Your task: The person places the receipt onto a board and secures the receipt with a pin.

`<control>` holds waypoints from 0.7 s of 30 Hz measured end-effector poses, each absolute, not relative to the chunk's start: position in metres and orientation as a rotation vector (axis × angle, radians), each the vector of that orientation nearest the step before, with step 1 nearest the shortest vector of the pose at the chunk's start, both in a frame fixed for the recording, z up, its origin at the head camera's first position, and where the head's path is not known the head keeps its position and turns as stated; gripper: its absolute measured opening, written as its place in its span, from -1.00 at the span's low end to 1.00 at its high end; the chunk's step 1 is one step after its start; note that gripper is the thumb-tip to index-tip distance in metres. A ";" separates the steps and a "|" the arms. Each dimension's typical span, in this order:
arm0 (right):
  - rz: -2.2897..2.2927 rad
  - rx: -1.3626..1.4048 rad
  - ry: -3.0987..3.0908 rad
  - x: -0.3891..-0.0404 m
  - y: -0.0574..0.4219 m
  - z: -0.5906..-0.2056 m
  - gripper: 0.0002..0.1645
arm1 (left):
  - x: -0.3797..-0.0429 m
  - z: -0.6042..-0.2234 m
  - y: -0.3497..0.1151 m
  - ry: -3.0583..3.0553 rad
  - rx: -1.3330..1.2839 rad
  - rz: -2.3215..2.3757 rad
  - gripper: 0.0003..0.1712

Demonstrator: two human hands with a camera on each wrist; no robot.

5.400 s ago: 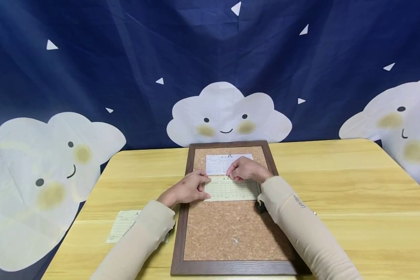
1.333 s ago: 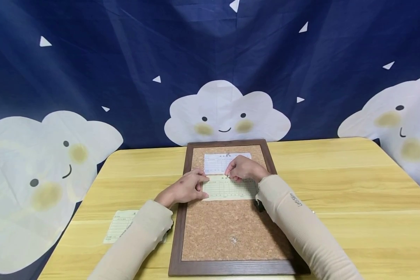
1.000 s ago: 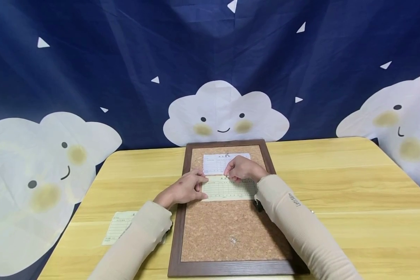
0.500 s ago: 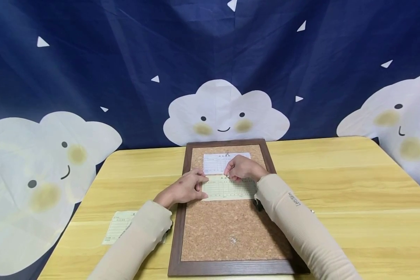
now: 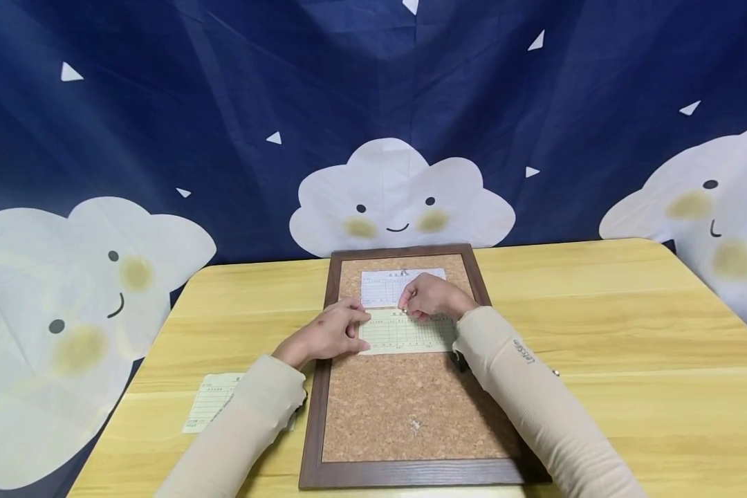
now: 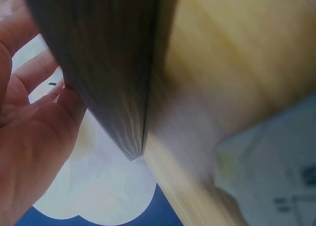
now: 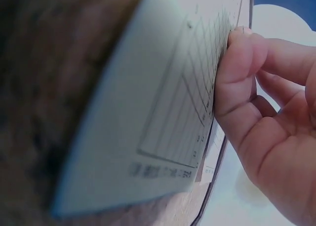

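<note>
A pale yellow-green printed form [image 5: 392, 335] lies across the framed corkboard [image 5: 411, 394], just below a white printed form [image 5: 378, 289]. My left hand [image 5: 326, 332] rests at its left edge, thumb and fingers spread and fairly straight. At the top edge of the yellow-green form, my right hand [image 5: 432, 297] pinches a small shiny push pin [image 5: 404, 310] between thumb and forefinger. In the right wrist view the right hand [image 7: 266, 102] has its fingertips right at the paper, and they hide most of the pin. The left wrist view shows the left hand [image 6: 34, 107] beside the dark frame.
Another yellow-green form [image 5: 208, 401] lies on the wooden table [image 5: 629, 332] at left, partly under the left sleeve. A shiny bit of metal sits at the top of the white form. A small shiny object [image 5: 556, 373] lies beside the right sleeve. A cloud-patterned curtain [image 5: 243, 90] hangs behind.
Both hands keep their places on the yellow-green form, with the right fingers still at its top edge. Only the head view has shifted slightly.
</note>
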State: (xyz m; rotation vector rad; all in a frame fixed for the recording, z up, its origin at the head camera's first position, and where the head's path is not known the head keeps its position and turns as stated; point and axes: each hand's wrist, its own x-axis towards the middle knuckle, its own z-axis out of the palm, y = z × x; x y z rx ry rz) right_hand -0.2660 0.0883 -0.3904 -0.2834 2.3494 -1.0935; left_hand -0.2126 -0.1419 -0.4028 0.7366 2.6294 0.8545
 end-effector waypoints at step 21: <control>-1.123 -0.324 2.281 -0.266 0.094 -0.389 -0.87 | -0.212 -0.403 -0.142 2.631 0.728 0.862 -0.34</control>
